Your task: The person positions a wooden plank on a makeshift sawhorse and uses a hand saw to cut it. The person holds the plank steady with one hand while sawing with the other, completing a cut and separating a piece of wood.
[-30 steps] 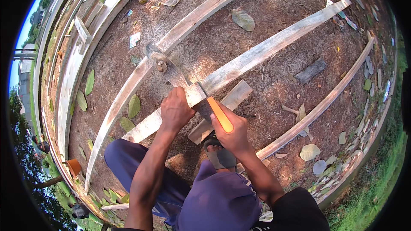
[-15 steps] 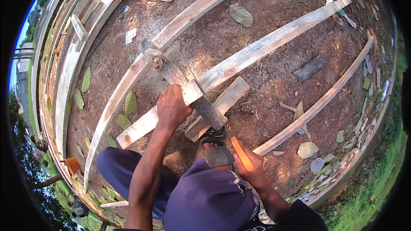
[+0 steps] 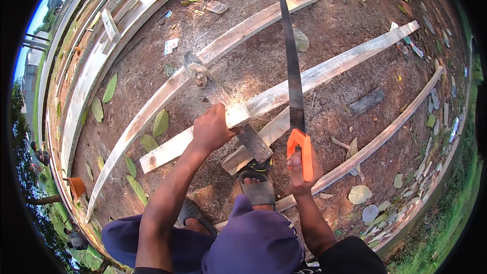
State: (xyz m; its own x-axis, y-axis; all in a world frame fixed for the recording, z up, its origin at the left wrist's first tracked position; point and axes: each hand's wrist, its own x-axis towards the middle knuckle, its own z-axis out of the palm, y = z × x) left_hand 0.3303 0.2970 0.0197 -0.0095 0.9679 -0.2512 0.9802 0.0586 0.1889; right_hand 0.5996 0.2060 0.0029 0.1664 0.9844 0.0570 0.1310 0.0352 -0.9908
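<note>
My left hand (image 3: 210, 127) grips a pale wooden plank (image 3: 271, 91), fingers wrapped round it just left of a sawn-looking white section. The plank lies across a dark weathered board (image 3: 253, 142), which has a knotted lump at its upper end. My right hand (image 3: 302, 175) is closed on the orange handle of a hand saw (image 3: 295, 81). The saw's long dark blade points away from me, right of my left hand and over the plank in the picture. A shorter board (image 3: 271, 129) shows beneath the plank, by my sandalled foot (image 3: 258, 190).
Long bowed-looking timbers (image 3: 157, 96) lie left and right (image 3: 385, 129) on leaf-strewn dirt. A white ledge with a small wood piece (image 3: 109, 25) runs along the left. An orange pot (image 3: 76, 186) stands at the left edge. Grass borders the right rim.
The saw, earlier against the plank, has been pulled back and lifted, its blade now showing full length, pointing away. My left hand stays on the plank. My left sandalled foot has come into view.
</note>
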